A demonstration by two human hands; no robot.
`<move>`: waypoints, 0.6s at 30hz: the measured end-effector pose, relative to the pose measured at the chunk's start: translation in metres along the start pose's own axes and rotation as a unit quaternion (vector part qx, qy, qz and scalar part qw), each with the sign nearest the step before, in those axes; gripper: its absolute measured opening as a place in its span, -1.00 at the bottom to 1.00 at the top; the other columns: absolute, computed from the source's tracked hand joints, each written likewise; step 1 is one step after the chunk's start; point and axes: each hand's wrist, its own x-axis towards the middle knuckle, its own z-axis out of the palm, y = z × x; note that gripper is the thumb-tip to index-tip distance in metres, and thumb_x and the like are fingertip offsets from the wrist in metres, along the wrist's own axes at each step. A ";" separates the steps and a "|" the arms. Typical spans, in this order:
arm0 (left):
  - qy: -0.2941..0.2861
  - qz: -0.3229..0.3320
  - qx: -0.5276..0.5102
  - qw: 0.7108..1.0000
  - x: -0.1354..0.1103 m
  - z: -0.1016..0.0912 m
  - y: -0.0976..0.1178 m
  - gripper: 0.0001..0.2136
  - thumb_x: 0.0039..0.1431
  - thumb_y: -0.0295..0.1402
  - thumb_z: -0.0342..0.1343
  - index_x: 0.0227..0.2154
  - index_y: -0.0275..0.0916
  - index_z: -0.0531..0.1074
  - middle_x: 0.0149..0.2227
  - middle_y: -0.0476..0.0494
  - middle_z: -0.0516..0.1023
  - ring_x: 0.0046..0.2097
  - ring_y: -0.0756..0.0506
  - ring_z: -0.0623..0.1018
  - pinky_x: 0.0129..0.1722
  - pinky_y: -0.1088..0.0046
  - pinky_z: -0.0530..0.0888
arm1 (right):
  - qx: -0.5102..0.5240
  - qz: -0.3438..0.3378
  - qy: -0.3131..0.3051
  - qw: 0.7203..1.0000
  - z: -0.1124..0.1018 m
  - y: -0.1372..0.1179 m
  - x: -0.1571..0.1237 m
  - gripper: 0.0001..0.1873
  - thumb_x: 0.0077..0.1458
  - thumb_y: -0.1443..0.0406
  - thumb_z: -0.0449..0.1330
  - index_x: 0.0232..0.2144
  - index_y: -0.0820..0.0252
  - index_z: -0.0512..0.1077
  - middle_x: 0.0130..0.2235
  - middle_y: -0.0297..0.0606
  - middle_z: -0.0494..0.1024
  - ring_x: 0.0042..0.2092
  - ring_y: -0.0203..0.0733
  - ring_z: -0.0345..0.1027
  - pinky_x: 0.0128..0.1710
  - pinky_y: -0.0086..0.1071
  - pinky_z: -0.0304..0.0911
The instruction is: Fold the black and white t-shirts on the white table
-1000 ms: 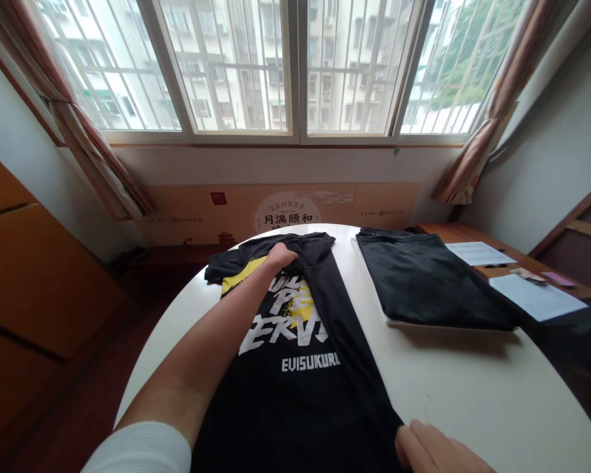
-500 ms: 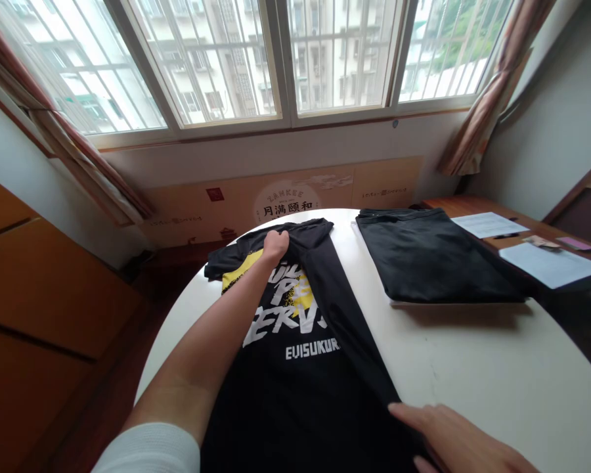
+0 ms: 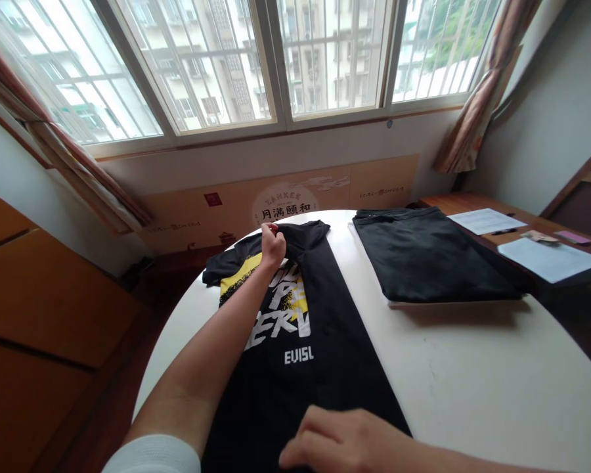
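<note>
The room has a wide window (image 3: 276,59) with metal bars and patterned curtains (image 3: 473,112) at both sides, and a tall building stands outside. Under the window is a tan printed board (image 3: 285,207) with Chinese characters, and on the left side there is a wooden cabinet (image 3: 39,315). In the middle stands a round white tabletop (image 3: 473,368), and a wooden desk (image 3: 467,203) is behind it on the right. On the tabletop, at the right side, lies a folded dark garment (image 3: 423,263), well apart from the other cloth. A black T-shirt (image 3: 285,387) lies flat near the tabletop's middle, with white letters, a yellow patch and the word "EVISL" partly covered by the arm; its top part is gathered, and one sleeve goes out to the left. The left hand (image 3: 273,246) is at the upper edge of this shirt, and its grip seems clamped on the gathered cloth. The right hand (image 3: 335,437) lies on the lower part of the shirt with fingers curled, but I cannot tell if its grip is holding the cloth. A white sleeve (image 3: 152,453) covers the left arm near the bottom. On the desk there are two white papers (image 3: 546,259) and a small pink card (image 3: 574,237).
</note>
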 end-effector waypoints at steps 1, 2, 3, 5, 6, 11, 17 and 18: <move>0.007 0.020 -0.011 1.000 -0.003 -0.001 -0.002 -0.66 0.15 -0.59 -0.04 -0.02 -0.21 0.29 -0.15 -0.13 0.48 -0.11 -0.10 0.52 -0.01 0.40 0.46 | -0.057 -0.005 0.025 0.998 -0.006 0.004 0.004 -0.62 0.32 0.13 0.23 0.09 0.18 0.44 -0.08 -0.15 0.61 -0.20 -0.12 0.55 -0.28 -0.36 0.44; 0.013 0.036 -0.017 0.999 -0.005 -0.002 -0.004 -0.61 0.14 -0.61 -0.06 0.03 -0.20 0.27 -0.14 -0.12 0.48 -0.11 -0.10 0.53 0.01 0.38 0.46 | -0.108 -0.001 0.045 0.993 -0.011 0.007 0.006 -0.59 0.34 0.12 0.21 0.10 0.25 0.44 -0.03 -0.05 0.61 -0.09 -0.01 0.55 -0.13 -0.24 0.47; 0.020 0.044 -0.014 0.999 -0.008 -0.004 -0.007 -0.57 0.13 -0.63 -0.07 0.06 -0.19 0.26 -0.13 -0.12 0.49 -0.10 -0.11 0.54 0.02 0.36 0.47 | -0.149 0.005 0.055 0.987 -0.015 0.011 0.005 -0.54 0.36 0.10 0.18 0.14 0.30 0.42 0.05 0.04 0.60 0.04 0.08 0.52 0.02 -0.13 0.45; 0.030 0.036 0.020 0.999 -0.013 -0.007 -0.013 -0.51 0.11 -0.64 -0.08 0.09 -0.16 0.29 -0.11 -0.14 0.52 -0.08 -0.15 0.56 0.03 0.31 0.47 | -0.205 0.008 0.057 0.977 -0.015 0.020 0.001 -0.44 0.41 0.07 0.11 0.26 0.35 0.34 0.26 0.11 0.49 0.28 0.15 0.35 0.26 -0.04 0.29; 0.031 0.022 0.045 0.998 -0.014 -0.010 -0.016 -0.51 0.09 -0.64 -0.07 0.08 -0.16 0.33 -0.10 -0.16 0.53 -0.06 -0.18 0.56 0.04 0.28 0.47 | -0.227 0.004 0.055 0.972 -0.011 0.025 -0.002 -0.42 0.44 0.08 0.07 0.31 0.35 0.30 0.34 0.07 0.42 0.36 0.13 0.26 0.34 -0.05 0.21; 0.026 -0.040 0.148 0.988 -0.002 -0.014 -0.011 -0.68 -0.01 -0.55 0.14 -0.15 -0.23 0.46 0.02 -0.41 0.50 0.14 -0.47 0.48 0.17 -0.04 0.36 | -0.328 -0.040 0.118 0.936 0.018 0.043 -0.005 -0.55 0.52 0.22 -0.04 0.32 0.27 0.32 0.35 -0.12 0.44 0.39 -0.04 0.24 0.36 -0.05 0.19; -0.158 0.152 0.292 0.931 0.018 0.041 0.030 -0.59 0.19 -0.30 0.21 0.10 -0.21 0.40 0.19 -0.34 0.46 0.23 -0.36 0.45 0.23 0.12 0.32 | -0.385 -0.038 0.220 0.896 0.037 0.053 0.005 -0.67 0.53 0.25 -0.01 0.18 0.13 0.44 0.24 -0.27 0.57 0.28 -0.10 0.41 0.20 -0.07 0.43; -0.184 0.158 0.296 0.924 0.020 0.054 0.034 -0.56 0.13 -0.26 0.29 0.07 -0.20 0.42 0.16 -0.33 0.50 0.21 -0.37 0.46 0.23 0.13 0.32 | -0.390 -0.044 0.245 0.887 0.040 0.056 0.006 -0.69 0.53 0.25 0.01 0.15 0.11 0.47 0.22 -0.30 0.59 0.25 -0.12 0.44 0.17 -0.11 0.46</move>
